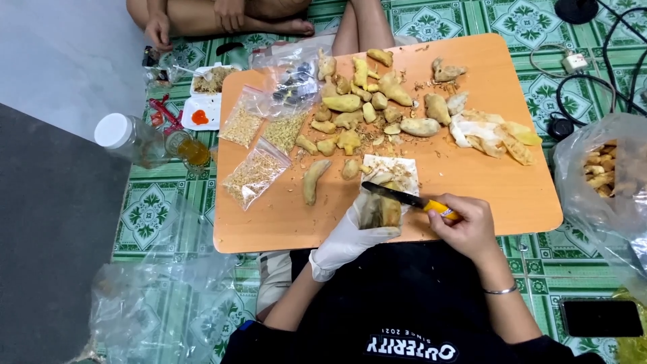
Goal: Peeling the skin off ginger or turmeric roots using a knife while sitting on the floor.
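Observation:
My left hand (350, 236), in a white glove, grips a piece of ginger root (381, 210) over the near edge of a low orange table (472, 182). My right hand (465, 226) holds a knife with a yellow handle (441, 209); its dark blade (394, 194) lies across the top of that piece. Just beyond the blade sits a small white cutting board (397, 168) with scraps on it. Several peeled ginger roots (364, 111) lie scattered over the far half of the table.
Clear zip bags of shredded ginger (255, 175) lie at the table's left. A pile of peelings (495, 135) sits at the right. A plastic bag of ginger (606, 175) stands on the floor to the right. Another person's legs (222, 17) are at the far side. Bottle (128, 138) on the left.

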